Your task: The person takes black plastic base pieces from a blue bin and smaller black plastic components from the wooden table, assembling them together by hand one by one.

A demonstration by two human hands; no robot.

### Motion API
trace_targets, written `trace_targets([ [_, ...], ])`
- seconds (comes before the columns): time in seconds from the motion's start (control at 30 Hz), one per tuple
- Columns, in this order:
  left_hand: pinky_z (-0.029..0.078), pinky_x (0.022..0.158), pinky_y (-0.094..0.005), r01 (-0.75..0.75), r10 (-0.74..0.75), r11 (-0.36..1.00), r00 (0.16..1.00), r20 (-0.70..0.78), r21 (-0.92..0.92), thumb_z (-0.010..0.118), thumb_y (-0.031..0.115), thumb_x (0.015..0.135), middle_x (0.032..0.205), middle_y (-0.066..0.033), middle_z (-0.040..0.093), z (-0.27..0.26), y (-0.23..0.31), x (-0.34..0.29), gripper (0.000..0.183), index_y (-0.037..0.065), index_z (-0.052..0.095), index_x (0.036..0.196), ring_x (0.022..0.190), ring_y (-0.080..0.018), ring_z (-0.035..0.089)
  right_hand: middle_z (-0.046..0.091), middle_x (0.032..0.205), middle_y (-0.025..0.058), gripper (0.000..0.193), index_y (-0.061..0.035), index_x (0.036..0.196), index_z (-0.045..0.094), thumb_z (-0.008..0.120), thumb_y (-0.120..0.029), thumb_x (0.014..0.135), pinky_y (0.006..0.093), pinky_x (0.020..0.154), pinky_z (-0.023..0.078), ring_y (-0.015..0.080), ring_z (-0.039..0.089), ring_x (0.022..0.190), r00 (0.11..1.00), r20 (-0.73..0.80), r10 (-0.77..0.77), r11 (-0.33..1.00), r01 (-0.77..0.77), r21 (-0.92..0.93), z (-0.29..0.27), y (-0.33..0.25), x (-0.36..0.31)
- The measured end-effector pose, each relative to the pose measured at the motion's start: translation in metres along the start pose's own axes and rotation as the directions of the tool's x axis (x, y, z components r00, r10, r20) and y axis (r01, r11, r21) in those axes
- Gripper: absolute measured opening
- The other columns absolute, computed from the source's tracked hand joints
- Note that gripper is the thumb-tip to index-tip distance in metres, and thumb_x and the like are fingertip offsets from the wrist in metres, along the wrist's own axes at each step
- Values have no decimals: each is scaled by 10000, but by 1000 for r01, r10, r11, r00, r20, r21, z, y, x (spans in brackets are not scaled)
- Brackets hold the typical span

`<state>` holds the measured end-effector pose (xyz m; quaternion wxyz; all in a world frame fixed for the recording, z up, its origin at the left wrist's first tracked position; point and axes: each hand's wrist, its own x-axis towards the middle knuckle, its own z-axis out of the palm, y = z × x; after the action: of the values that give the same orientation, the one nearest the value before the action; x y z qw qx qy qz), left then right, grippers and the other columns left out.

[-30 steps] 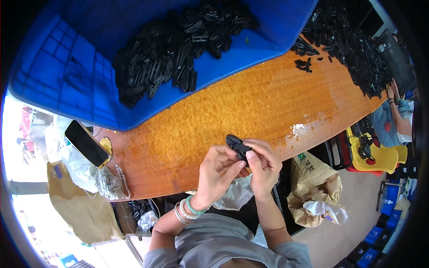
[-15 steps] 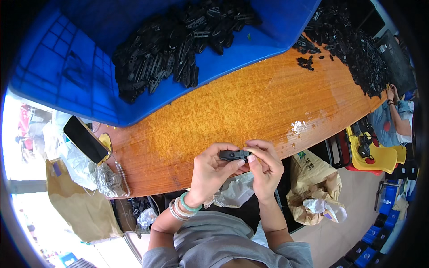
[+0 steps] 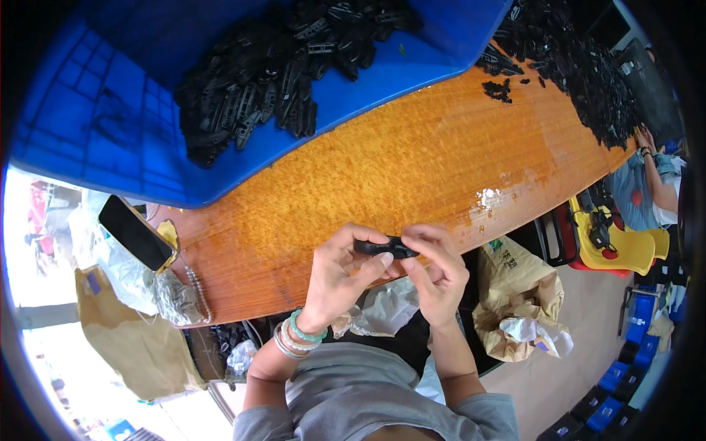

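Observation:
Between my two hands, above the near edge of the table, is a small elongated black plastic part [image 3: 385, 248]. My left hand [image 3: 344, 268] grips its left end, thumb below and fingers behind. At the right end, the thumb and fingertips of my right hand [image 3: 438, 278] pinch it. Fingertips hide both of its ends. Past the table's middle, a large blue bin [image 3: 382, 95] lies with its open side toward me. Inside it is a heap of similar black plastic parts [image 3: 250, 88].
The wooden table [image 3: 353, 176] carries another pile of black parts [image 3: 566, 73] at far right, near another person's hand [image 3: 645, 138]. A phone [image 3: 136, 232] leans on a yellow stand at left. Paper bags [image 3: 515, 301] and a yellow chair [image 3: 625, 246] stand right of the table.
The black part has turned in my fingers and now shows a smoother, longer side. Both hands have shifted slightly, still holding it. The whole view has moved a little.

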<state>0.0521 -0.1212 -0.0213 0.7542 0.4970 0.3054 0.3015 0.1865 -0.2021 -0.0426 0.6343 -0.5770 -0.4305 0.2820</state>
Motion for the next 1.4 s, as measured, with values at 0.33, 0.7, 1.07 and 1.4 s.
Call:
trace_targets([
  [0.33, 552, 696, -267, 76, -76, 996, 997, 1, -44, 586, -52, 821, 917, -147, 609, 3, 6, 3, 216, -75, 487, 1012, 787, -179, 643, 549, 1128, 152, 182, -31, 894, 658, 678, -3, 715, 361, 822, 433, 278, 527, 1038, 947, -26, -320, 892, 292, -344, -3, 2, 7],
  [0.7, 538, 672, -254, 60, -70, 988, 995, 69, 141, 632, 14, 808, 926, -115, 621, -6, 1, 2, 235, -54, 529, 1008, 752, -150, 648, 630, 818, 92, 227, 50, 977, 606, 657, -16, 766, 242, 631, 458, 124, 597, 719, 953, 69, 296, 950, -301, 79, -7, 8, -8],
  [1.07, 481, 587, -374, -48, 673, -83, 734, 91, 995, 679, 171, 737, 875, -116, 554, -81, 27, 129, 231, 21, 561, 867, 734, -268, 575, 657, 893, 142, 318, 6, 1043, 599, 663, -192, 802, 290, 625, 518, 194, 662, 753, 822, 381, 422, 906, -374, -197, -19, 20, -52],
  [1.4, 434, 725, -359, -126, 543, -521, 715, 441, 844, 603, 50, 739, 925, -128, 550, -97, 7, 138, 108, 16, 525, 807, 863, -277, 520, 592, 786, 168, 84, -3, 811, 616, 561, 19, 751, 372, 618, 450, 315, 571, 686, 929, -158, -334, 658, 110, -745, -139, 75, 178],
])
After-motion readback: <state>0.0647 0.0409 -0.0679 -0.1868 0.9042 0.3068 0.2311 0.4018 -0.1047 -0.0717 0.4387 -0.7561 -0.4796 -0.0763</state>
